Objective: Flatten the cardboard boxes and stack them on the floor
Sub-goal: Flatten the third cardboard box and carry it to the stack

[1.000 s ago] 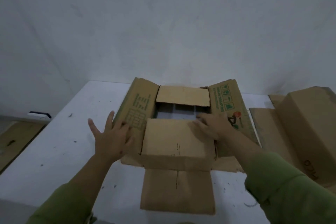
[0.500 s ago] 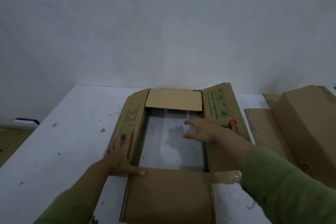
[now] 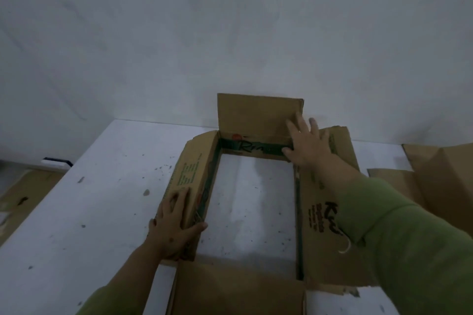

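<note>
The box (image 3: 256, 186) sits open on the white table (image 3: 102, 199), its walls framing a bare rectangle of tabletop. All four flaps are folded outward.

The left hand (image 3: 176, 225) lies at about 8 o'clock from the box's centre, on the left flap (image 3: 190, 174) near its close end. The fingers are straight and a little spread, laid flat along the cardboard and pointing toward 12 o'clock; the thumb reaches out toward 3 o'clock over the flap's inner edge. It presses rather than grips.

The right hand (image 3: 307, 143) is at about 1 o'clock, at the box's far right corner. Its fingers are spread wide and straight, their tips against the far flap (image 3: 256, 115), which stands nearly upright toward the wall (image 3: 230, 33). The palm covers the corner where the far wall meets the right flap (image 3: 327, 225), and the thumb points toward 9 o'clock along the green printed band of the far wall. Nothing is pinched or held.

The right flap lies flat on the table under the green sleeve (image 3: 409, 250). The near flap (image 3: 240, 289) lies at 6 o'clock, toward the person.

At 3 o'clock, well apart from the hands, more cardboard (image 3: 440, 176) rests on the table. At 9 o'clock, off the table's edge and lower down, another brown sheet (image 3: 23, 194) lies flat.
</note>
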Tool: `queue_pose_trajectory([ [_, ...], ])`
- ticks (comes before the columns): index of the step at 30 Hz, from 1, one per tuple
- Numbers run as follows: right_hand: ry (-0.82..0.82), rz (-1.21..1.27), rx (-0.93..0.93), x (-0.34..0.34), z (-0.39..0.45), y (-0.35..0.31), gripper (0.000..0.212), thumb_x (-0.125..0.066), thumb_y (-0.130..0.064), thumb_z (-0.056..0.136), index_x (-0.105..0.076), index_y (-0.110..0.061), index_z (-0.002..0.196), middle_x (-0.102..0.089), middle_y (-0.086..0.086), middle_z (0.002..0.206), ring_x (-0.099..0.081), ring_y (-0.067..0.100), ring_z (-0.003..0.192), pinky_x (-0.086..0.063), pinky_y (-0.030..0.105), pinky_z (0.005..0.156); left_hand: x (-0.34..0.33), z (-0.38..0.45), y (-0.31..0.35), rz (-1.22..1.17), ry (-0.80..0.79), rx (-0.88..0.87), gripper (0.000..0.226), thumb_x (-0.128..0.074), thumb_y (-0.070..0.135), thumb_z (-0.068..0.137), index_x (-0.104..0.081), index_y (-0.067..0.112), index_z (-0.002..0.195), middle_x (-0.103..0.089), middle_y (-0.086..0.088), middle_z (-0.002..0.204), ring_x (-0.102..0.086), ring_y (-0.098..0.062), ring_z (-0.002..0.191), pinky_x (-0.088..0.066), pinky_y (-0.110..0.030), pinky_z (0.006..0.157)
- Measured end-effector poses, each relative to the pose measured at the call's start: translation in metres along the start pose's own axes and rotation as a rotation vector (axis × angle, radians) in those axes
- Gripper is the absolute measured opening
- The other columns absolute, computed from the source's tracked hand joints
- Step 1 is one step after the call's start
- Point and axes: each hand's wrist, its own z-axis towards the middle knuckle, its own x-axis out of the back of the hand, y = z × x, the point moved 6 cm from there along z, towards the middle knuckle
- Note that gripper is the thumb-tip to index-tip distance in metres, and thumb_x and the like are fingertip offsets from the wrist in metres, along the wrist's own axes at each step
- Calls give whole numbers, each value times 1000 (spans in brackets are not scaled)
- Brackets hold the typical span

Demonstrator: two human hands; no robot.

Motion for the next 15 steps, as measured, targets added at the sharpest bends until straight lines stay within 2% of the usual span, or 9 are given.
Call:
queue_pose_trajectory([
  [2,-61,-21,-13,-1,11,12,75,-47,-45,92,-1,-29,150,19,-4,158,10,37,144,-4,64,112,0,0,0,-3,12,4,111,-29,85,51,12,40,144,4,5,155,-12,-28,142,-21,-60,111],
  [6,-221,-65,-7,-17,20,26,71,-45,-53,90,-7,-35,148,9,-8,159,4,34,145,-2,68,110,1,1,-1,15,7,14,109,-29,83,54,11,38,145,3,7,154,-15,-28,141,-24,-59,110],
  [8,-250,-28,-28,-22,20,30,73,-44,-56,89,-5,-38,148,6,-10,159,3,32,146,0,70,109,2,2,-2,16,14,21,109,-30,82,54,9,38,145,2,7,154,-17,-27,141,-25,-59,110],
  [12,-200,-47,-69,-17,15,34,69,-41,-58,89,-10,-38,148,-1,-6,160,4,32,146,2,71,108,4,3,-3,-5,15,25,106,-28,82,55,5,40,145,0,8,154,-17,-27,140,-25,-58,110],
  [15,-38,-82,-219,-4,-2,50,67,-36,-52,92,-9,-30,149,0,0,160,4,34,145,0,70,108,10,0,-5,-7,71,105,96,-26,81,65,-1,37,146,-1,5,156,-10,-27,143,-14,-61,112],
])
